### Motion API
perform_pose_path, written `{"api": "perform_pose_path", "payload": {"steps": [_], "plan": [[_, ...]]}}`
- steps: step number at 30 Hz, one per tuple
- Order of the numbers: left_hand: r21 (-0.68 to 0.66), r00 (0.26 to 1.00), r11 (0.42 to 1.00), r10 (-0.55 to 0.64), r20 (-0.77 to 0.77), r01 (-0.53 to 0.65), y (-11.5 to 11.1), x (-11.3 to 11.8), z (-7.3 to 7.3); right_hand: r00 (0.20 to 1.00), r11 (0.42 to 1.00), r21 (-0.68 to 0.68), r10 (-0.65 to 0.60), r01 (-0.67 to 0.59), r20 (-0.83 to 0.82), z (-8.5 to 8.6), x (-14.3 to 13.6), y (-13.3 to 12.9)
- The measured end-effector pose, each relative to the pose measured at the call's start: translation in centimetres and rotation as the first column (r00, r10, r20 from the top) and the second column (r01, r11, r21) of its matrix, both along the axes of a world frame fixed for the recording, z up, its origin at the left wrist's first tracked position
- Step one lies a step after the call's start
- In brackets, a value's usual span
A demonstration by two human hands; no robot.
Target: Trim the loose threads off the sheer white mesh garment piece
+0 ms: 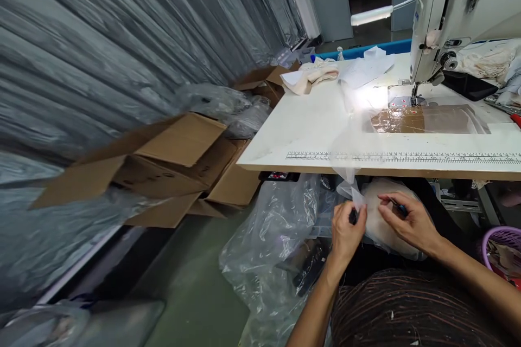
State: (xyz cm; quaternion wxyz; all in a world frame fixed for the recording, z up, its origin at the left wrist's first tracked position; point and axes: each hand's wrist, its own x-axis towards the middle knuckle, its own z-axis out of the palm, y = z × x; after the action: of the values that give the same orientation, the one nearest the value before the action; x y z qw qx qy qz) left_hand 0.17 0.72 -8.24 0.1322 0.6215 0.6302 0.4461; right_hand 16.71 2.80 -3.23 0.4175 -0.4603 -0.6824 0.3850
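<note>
Just below the table's front edge, my left hand (344, 230) pinches the end of a strip of sheer white fabric (349, 176). The strip hangs over the edge from the tabletop. To its right, my right hand (417, 225) is curled around a small dark tool (400, 208) with a bluish part, mostly hidden by the fingers; it looks like thread snips. A short gap separates the two hands. Under them on my lap lies a pale, rounded bundle of cloth (382, 219). The sewing machine (433, 27) stands above and beyond my hands, its needle over the plate.
A ruler strip (423, 158) runs along the white table's (280, 133) front edge. Cream fabric pieces (319, 73) lie at the back left. Left of the table are an open cardboard box (175, 168) and clear plastic bags (268, 238). A purple basket (502, 233) stands right.
</note>
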Motion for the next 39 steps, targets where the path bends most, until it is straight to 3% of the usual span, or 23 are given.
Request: {"api": "perform_pose_path", "payload": {"steps": [4, 6, 9, 11, 13, 15, 17, 20, 22, 25, 29, 34, 39], "plan": [[0.169, 0.924, 0.947, -0.211, -0.319, 0.274, -2.3, 0.4, 1.9, 0.994, 0.996, -0.041, 0.082, -0.079, 0.073, 0.3, -1.7, -0.1], [0.206, 0.889, 0.91, -0.269, -0.37, 0.36, -3.1, -0.2, 3.2, 0.991, 0.992, -0.076, 0.11, -0.105, 0.073, 0.8, -1.9, -0.6], [0.229, 0.941, 0.928, -0.24, -0.238, 0.294, -3.3, -1.8, 5.4, 0.98, 0.972, -0.135, 0.197, -0.194, 0.009, 1.8, -1.3, -1.6], [0.124, 0.964, 0.957, -0.252, -0.088, 0.262, -2.8, -2.6, 6.5, 0.963, 0.946, -0.181, 0.27, -0.27, -0.026, 2.5, -0.8, -2.4], [-0.032, 0.929, 0.931, -0.361, 0.084, 0.365, -2.2, -2.8, 7.1, 0.946, 0.925, -0.197, 0.321, -0.325, -0.051, 3.0, -0.4, -2.9], [-0.177, 0.854, 0.853, -0.433, 0.288, 0.492, -1.8, -2.4, 7.2, 0.941, 0.923, -0.182, 0.33, -0.338, -0.074, 3.1, -0.2, -3.1], [-0.287, 0.794, 0.796, -0.354, 0.494, 0.533, -1.8, -1.7, 7.0, 0.946, 0.928, -0.186, 0.313, -0.323, -0.081, 3.0, 0.0, -3.0], [-0.398, 0.704, 0.78, -0.077, 0.706, 0.483, -2.4, -1.1, 6.5, 0.947, 0.918, -0.233, 0.318, -0.321, -0.054, 2.5, 0.3, -2.6], [-0.431, 0.639, 0.776, 0.046, 0.768, 0.461, -2.9, -1.1, 6.3, 0.942, 0.909, -0.255, 0.336, -0.329, -0.017, 2.1, 0.4, -2.2], [-0.466, 0.605, 0.764, 0.127, 0.786, 0.445, -3.2, -1.5, 6.3, 0.937, 0.912, -0.249, 0.347, -0.325, 0.046, 1.6, 0.3, -1.5], [-0.5, 0.631, 0.76, 0.155, 0.76, 0.414, -3.5, -2.2, 6.5, 0.914, 0.9, -0.253, 0.391, -0.355, 0.11, 1.3, -0.2, -0.9], [-0.49, 0.72, 0.785, 0.082, 0.689, 0.38, -3.6, -2.5, 6.6, 0.875, 0.884, -0.211, 0.454, -0.418, 0.169, 1.2, -1.3, -0.6], [-0.482, 0.74, 0.793, 0.059, 0.67, 0.373, -3.7, -2.5, 6.6, 0.891, 0.917, -0.182, 0.39, -0.354, 0.231, 0.9, -1.7, -0.8]]}}
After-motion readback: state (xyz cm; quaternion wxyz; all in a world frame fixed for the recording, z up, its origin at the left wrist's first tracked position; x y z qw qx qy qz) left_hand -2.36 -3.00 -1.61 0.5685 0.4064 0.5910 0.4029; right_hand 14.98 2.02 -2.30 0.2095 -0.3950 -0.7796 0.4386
